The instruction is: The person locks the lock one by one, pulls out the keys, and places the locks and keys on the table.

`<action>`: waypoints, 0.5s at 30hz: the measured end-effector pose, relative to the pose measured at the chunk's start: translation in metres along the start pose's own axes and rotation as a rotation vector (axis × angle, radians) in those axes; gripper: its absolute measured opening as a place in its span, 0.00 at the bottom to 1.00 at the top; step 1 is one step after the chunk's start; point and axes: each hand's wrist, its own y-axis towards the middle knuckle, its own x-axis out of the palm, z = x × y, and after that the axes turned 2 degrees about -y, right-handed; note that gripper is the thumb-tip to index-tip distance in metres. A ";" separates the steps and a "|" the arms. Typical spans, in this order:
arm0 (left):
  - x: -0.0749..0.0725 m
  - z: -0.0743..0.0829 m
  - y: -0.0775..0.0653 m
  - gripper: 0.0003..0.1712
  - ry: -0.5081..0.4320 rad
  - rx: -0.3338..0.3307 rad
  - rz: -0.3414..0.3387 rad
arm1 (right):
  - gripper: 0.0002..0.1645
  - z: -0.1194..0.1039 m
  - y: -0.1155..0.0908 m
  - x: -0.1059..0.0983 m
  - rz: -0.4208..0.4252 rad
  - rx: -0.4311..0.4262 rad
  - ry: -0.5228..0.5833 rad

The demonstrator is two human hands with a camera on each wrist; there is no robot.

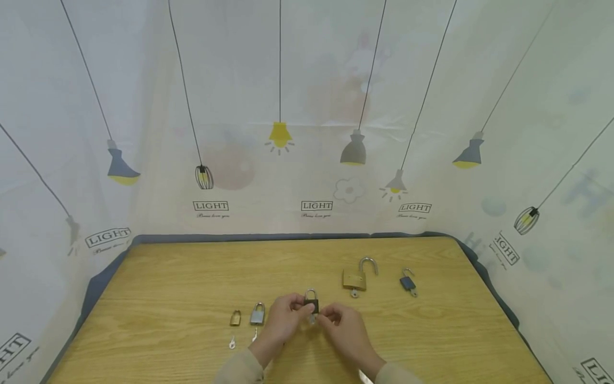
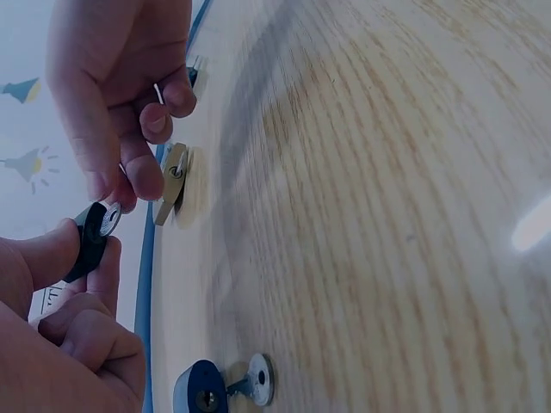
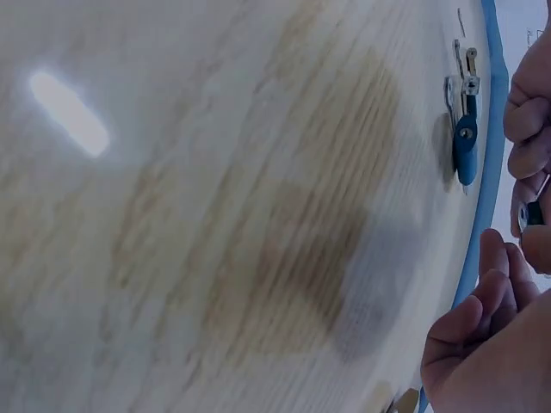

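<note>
In the head view my left hand [image 1: 286, 318] pinches a small black padlock [image 1: 312, 305] between thumb and fingers, its silver shackle pointing up. A round-headed silver key [image 2: 111, 218] sits at the padlock's bottom in the left wrist view. My right hand [image 1: 347, 330] meets the key's edge with thumb and index fingertip, other fingers curled. A thin shiny sliver [image 2: 159, 94] shows among that hand's fingers; what it is I cannot tell. Left of the hands lie a silver padlock [image 1: 257, 316] and a small brass padlock [image 1: 235, 319], each with a loose key [image 1: 232, 342] before it.
Beyond my right hand lies a large brass padlock [image 1: 354, 280], shackle swung open, key in its base. Farther right, a small blue padlock [image 1: 408, 283] also has its shackle open and a key inserted. The wooden table [image 1: 182, 277] ends at a printed cloth backdrop [image 1: 259, 181].
</note>
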 end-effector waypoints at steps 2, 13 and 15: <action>0.000 0.000 0.001 0.13 0.001 -0.005 0.004 | 0.11 0.000 -0.001 0.002 0.003 -0.001 0.009; -0.001 0.001 0.001 0.15 0.009 -0.018 0.028 | 0.11 -0.001 -0.006 0.013 0.085 0.057 0.086; -0.001 0.002 0.000 0.16 0.004 -0.018 0.029 | 0.09 -0.002 -0.006 0.015 0.095 0.073 0.107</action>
